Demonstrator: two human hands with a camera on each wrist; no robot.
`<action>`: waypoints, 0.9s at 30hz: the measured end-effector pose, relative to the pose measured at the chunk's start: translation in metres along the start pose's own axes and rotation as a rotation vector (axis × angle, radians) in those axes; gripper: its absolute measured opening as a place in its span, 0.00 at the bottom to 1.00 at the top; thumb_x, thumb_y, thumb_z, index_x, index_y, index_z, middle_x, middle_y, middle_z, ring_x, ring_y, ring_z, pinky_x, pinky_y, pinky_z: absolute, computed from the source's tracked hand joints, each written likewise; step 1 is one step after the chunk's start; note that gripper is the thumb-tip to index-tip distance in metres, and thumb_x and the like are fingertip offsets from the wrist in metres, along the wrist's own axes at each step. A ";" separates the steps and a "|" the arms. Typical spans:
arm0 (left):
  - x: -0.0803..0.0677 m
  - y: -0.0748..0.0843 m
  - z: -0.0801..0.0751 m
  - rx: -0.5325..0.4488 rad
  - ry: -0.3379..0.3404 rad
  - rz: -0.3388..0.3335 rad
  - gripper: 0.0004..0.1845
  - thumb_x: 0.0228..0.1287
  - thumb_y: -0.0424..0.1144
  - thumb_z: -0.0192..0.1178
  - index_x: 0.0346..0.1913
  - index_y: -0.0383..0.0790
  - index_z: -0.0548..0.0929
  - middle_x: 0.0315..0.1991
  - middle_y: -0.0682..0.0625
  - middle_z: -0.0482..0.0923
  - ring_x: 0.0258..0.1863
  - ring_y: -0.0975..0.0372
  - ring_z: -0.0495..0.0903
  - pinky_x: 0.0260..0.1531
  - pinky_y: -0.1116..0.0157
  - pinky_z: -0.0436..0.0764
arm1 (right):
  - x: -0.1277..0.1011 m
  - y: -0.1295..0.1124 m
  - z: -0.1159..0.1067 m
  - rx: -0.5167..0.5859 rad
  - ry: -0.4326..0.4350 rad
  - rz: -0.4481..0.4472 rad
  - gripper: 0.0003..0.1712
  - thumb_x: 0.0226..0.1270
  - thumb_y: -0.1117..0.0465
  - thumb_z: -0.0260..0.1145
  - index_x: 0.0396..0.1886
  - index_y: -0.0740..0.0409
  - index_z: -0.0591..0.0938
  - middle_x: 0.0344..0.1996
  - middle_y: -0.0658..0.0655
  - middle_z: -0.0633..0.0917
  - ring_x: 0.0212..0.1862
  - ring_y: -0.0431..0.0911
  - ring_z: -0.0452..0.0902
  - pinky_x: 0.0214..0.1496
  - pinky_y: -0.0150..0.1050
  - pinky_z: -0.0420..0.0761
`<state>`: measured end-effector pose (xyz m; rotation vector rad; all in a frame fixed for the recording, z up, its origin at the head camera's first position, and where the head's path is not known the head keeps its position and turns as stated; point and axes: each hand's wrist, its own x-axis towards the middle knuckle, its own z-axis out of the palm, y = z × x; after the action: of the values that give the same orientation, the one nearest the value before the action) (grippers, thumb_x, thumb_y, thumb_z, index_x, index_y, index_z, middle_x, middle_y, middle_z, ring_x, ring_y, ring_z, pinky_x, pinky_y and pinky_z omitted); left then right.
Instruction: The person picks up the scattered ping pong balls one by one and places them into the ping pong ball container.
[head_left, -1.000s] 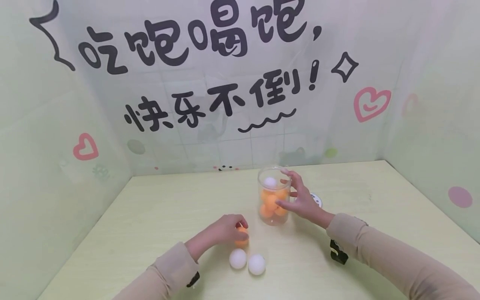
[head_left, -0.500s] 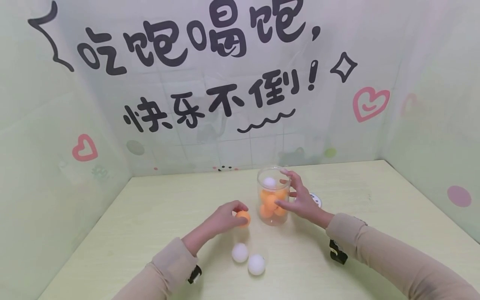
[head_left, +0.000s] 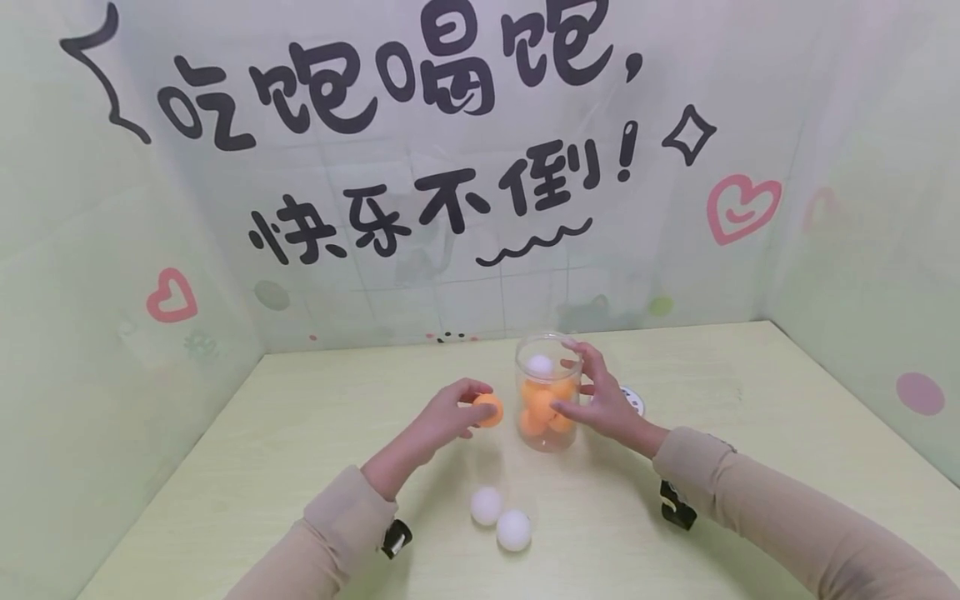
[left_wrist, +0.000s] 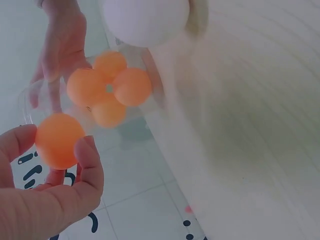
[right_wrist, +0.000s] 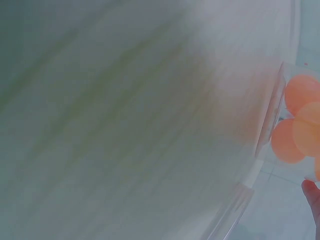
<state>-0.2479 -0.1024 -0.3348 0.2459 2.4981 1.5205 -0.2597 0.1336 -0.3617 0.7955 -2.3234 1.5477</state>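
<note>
My left hand (head_left: 444, 419) pinches an orange ping-pong ball (head_left: 490, 410) between thumb and fingers, just left of a clear jar (head_left: 546, 443). In the left wrist view the held ball (left_wrist: 60, 141) overlaps the jar's upper part. My right hand (head_left: 606, 408) grips the jar's right side, thumb in front and fingers behind. The jar stands upright, without a lid on its mouth. Inside are several orange balls (head_left: 542, 407) with one white ball (head_left: 540, 365) on top. The right wrist view catches only a fingertip (right_wrist: 311, 190) by the jar's wall.
Two white ping-pong balls (head_left: 487, 506) lie close together on the pale wooden table (head_left: 337, 400), nearer to me than the jar. A white disc with dark marks (head_left: 633, 400) lies partly hidden behind my right hand. A printed sheet (head_left: 450, 292) hangs behind the table.
My left hand has lifted the orange ball from beside the white balls and carried it away from me, level with the jar. One white ball has rolled slightly right. My right hand stays put.
</note>
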 end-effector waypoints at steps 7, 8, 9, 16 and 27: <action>0.001 0.011 -0.002 -0.050 0.073 0.023 0.20 0.61 0.39 0.56 0.55 0.36 0.72 0.50 0.41 0.73 0.39 0.56 0.78 0.39 0.59 0.77 | 0.000 0.000 0.000 -0.012 0.002 0.004 0.44 0.51 0.71 0.68 0.65 0.64 0.54 0.65 0.68 0.57 0.61 0.66 0.63 0.50 0.58 0.73; 0.001 0.012 -0.002 -0.052 0.081 0.032 0.21 0.61 0.39 0.56 0.56 0.36 0.72 0.51 0.40 0.73 0.39 0.56 0.78 0.39 0.59 0.77 | -0.001 0.000 0.000 -0.011 0.002 0.004 0.44 0.51 0.71 0.68 0.65 0.64 0.54 0.65 0.68 0.57 0.61 0.66 0.63 0.50 0.58 0.73; 0.002 0.014 -0.001 -0.052 0.087 0.038 0.21 0.61 0.39 0.55 0.56 0.36 0.73 0.51 0.41 0.73 0.40 0.56 0.78 0.40 0.59 0.77 | -0.001 0.001 0.000 -0.010 0.002 0.002 0.44 0.51 0.71 0.68 0.65 0.64 0.54 0.65 0.69 0.57 0.61 0.66 0.63 0.50 0.59 0.73; 0.006 0.028 0.001 -0.076 0.137 0.068 0.21 0.60 0.39 0.56 0.56 0.39 0.73 0.51 0.41 0.73 0.40 0.56 0.76 0.41 0.58 0.76 | -0.001 0.001 0.000 0.001 0.002 -0.013 0.44 0.51 0.72 0.68 0.65 0.66 0.53 0.65 0.69 0.56 0.61 0.67 0.63 0.50 0.60 0.73; 0.011 0.057 0.008 -0.086 0.222 0.129 0.22 0.57 0.39 0.59 0.54 0.36 0.73 0.50 0.43 0.74 0.40 0.55 0.74 0.43 0.61 0.75 | 0.001 0.008 0.001 -0.003 0.002 -0.022 0.44 0.51 0.73 0.67 0.64 0.66 0.53 0.65 0.69 0.56 0.60 0.68 0.62 0.49 0.60 0.73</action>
<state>-0.2546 -0.0669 -0.2890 0.2406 2.6202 1.7912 -0.2648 0.1349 -0.3684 0.8165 -2.3073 1.5344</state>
